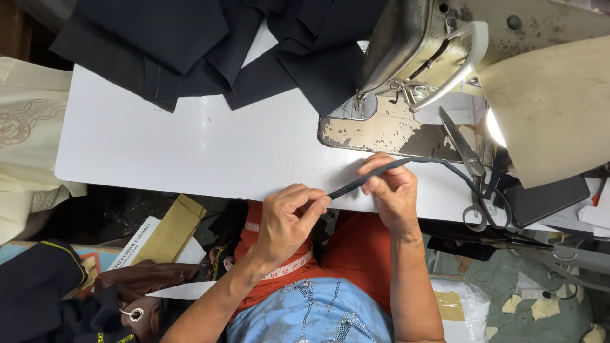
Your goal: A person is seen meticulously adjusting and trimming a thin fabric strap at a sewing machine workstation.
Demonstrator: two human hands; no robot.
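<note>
Dark fabric strip [362, 181] – narrow, soft, light – spans above the white table [190, 146] edge. Left hand [289, 219] pinches one end; right hand [391, 184] closes around its middle – likely limp, so grip near the ends.

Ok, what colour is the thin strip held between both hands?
Dark navy, almost black: the strip, seen best in the head view.

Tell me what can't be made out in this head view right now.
- Needle area: hidden behind the sewing machine head.
- Far end of the dark fabric strip: lost under the scissors.
- Strip's near end: covered by left hand fingers.
- Right hand fingertips: curled from view.
- Black cloth pile: cut off at top edge.
</note>
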